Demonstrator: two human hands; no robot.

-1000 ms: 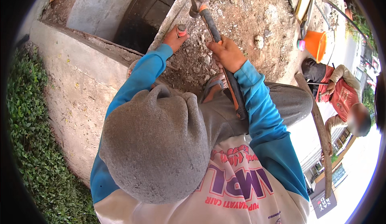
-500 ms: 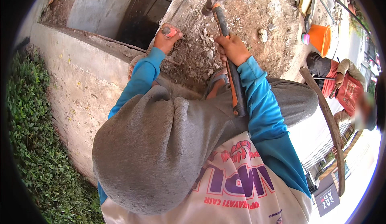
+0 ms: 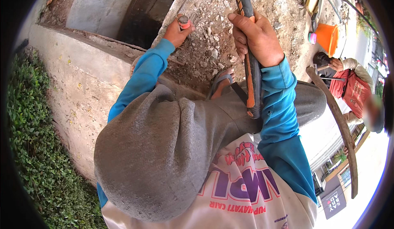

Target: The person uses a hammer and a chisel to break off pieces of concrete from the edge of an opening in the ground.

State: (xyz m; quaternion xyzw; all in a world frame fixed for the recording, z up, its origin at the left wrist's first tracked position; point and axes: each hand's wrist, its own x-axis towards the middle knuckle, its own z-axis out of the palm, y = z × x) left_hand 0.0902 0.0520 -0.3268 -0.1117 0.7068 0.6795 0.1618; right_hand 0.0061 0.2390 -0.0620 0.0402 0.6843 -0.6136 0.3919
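Note:
My left hand (image 3: 174, 35) is closed around a chisel (image 3: 184, 22), whose grey struck end and orange-red grip show above the fist. The chisel's tip is hidden below the hand, over the broken ground. In my right hand (image 3: 262, 40) is a hammer (image 3: 253, 87) with a black and orange handle. It is raised close to the camera, and its head lies beyond the top edge of the view. Loose rubble (image 3: 211, 52) covers the ground between my hands. My sandalled foot (image 3: 223, 80) rests just below it.
A dark opening (image 3: 143, 19) borders the rubble on the left, edged by a concrete wall (image 3: 82, 77). Leafy shrubs (image 3: 37, 147) grow beyond it. At right are an orange bucket (image 3: 327, 39), a long curved wooden piece (image 3: 340, 128) and another person (image 3: 356, 89) in red.
My right hand has lifted the hammer toward the camera, taking its head out of view. My left hand and the chisel have shifted slightly right and up. The other person has raised a hand.

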